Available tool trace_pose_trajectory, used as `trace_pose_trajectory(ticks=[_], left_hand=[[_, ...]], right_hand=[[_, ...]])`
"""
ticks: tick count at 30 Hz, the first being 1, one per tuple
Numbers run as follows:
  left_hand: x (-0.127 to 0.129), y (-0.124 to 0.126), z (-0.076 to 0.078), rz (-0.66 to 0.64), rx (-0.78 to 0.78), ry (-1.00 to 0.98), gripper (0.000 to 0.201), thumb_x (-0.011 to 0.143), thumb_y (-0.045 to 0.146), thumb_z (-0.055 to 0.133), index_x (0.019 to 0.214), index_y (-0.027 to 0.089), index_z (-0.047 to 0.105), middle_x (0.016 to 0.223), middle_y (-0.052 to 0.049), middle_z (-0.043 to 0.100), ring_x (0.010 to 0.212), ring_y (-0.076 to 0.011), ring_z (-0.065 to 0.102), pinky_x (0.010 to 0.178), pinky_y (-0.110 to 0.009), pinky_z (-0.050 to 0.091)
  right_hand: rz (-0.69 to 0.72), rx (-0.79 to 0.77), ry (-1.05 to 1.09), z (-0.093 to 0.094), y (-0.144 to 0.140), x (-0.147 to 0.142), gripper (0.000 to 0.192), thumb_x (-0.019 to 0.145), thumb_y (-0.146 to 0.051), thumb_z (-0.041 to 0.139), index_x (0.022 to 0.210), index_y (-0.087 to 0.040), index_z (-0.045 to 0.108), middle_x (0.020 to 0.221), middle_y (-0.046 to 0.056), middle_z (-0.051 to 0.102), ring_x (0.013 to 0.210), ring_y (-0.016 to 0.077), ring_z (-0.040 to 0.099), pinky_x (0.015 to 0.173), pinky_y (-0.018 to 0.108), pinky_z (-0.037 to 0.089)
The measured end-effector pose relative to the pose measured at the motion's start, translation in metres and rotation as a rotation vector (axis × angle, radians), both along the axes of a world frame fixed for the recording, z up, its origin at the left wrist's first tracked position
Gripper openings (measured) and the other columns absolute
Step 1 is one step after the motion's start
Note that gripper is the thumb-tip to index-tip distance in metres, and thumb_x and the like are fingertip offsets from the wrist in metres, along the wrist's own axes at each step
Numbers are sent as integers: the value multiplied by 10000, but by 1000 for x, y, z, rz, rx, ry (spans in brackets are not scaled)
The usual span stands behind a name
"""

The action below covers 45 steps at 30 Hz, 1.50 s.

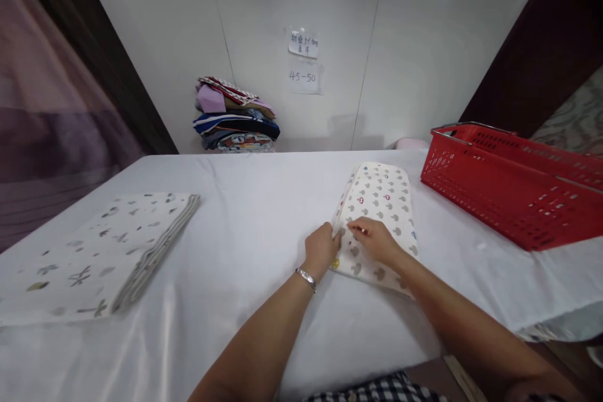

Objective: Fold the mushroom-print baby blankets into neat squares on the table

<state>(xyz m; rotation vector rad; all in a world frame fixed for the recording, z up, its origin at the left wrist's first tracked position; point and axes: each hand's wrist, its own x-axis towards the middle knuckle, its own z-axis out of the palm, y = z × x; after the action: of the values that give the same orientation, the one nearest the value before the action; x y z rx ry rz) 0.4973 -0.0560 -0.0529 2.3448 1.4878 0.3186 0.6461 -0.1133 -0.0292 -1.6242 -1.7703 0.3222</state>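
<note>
Cloth [379,191], folded to a rounded oblong, off-white with grey mushroom print; lies on the smooth, white-covered bench [245,220], left of the red basket [494,188]. Handling, judged: light, soft, limp, not fragile, little slip; layers may slide apart, so best held at the stacked left edge. Left hand [321,249]: grip pinching that edge. Right hand [375,240]: fingers curled over the upper face; whether its grip pinches fabric, cannot tell. Basket: stiff perforated plastic, wire handle. Second cloth [97,251]: thick squared fold, leafy print, far left.
</note>
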Motion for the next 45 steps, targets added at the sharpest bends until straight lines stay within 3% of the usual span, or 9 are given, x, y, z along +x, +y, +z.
trace_pose_trajectory(ticks=[5, 9, 20, 24, 31, 37, 45], left_hand=[[1, -1, -4, -25, 34, 7, 188, 889, 361, 450, 960, 199, 513, 900, -58, 653, 864, -200, 619, 675, -279, 388], [0, 0, -5, -26, 25, 15, 200, 884, 368, 450, 970, 198, 514, 894, -60, 654, 857, -204, 621, 662, -280, 389], [0, 1, -4, -28, -11, 19, 208, 892, 379, 430, 962, 200, 508, 892, -62, 657, 856, -210, 623, 658, -287, 385], [0, 1, -2, -28, -35, 26, 207, 896, 382, 428, 967, 202, 503, 906, -61, 654, 868, -205, 618, 674, -288, 385], [0, 0, -1, -36, -11, 13, 197, 894, 373, 424, 953, 204, 504, 885, -52, 655, 837, -199, 620, 657, -290, 381], [-1, 0, -1, -47, -5, 22, 201, 899, 369, 419, 968, 204, 510, 901, -54, 658, 856, -197, 620, 677, -288, 386], [-4, 3, 1, -22, -45, 34, 233, 885, 389, 425, 952, 203, 548, 881, -71, 670, 847, -223, 627, 663, -297, 391]], right_hand=[[98, -5, -174, -8, 51, 25, 327, 762, -45, 473, 959, -196, 686, 1075, 56, 655, 1011, 186, 595, 921, 344, 454], [186, -72, -339, -20, 70, 30, 293, 772, -84, 529, 981, -214, 687, 1177, 55, 616, 1127, 203, 546, 969, 363, 432], [262, -52, -418, -21, 67, 36, 184, 823, -110, 514, 911, -208, 642, 1134, 49, 624, 1092, 187, 548, 915, 334, 454], [325, -59, -455, -15, 71, 37, 168, 842, -130, 503, 898, -215, 637, 1033, 38, 640, 1012, 177, 567, 869, 321, 460], [388, -113, -487, -9, 82, 38, 265, 839, -113, 485, 1022, -220, 644, 997, 48, 611, 929, 180, 578, 832, 295, 462], [452, -170, -478, -6, 90, 36, 250, 777, -60, 499, 865, -207, 681, 933, 35, 585, 789, 153, 569, 748, 275, 465], [430, -114, -411, -9, 88, 28, 261, 736, -15, 488, 838, -190, 653, 921, 37, 606, 873, 158, 575, 812, 281, 465]])
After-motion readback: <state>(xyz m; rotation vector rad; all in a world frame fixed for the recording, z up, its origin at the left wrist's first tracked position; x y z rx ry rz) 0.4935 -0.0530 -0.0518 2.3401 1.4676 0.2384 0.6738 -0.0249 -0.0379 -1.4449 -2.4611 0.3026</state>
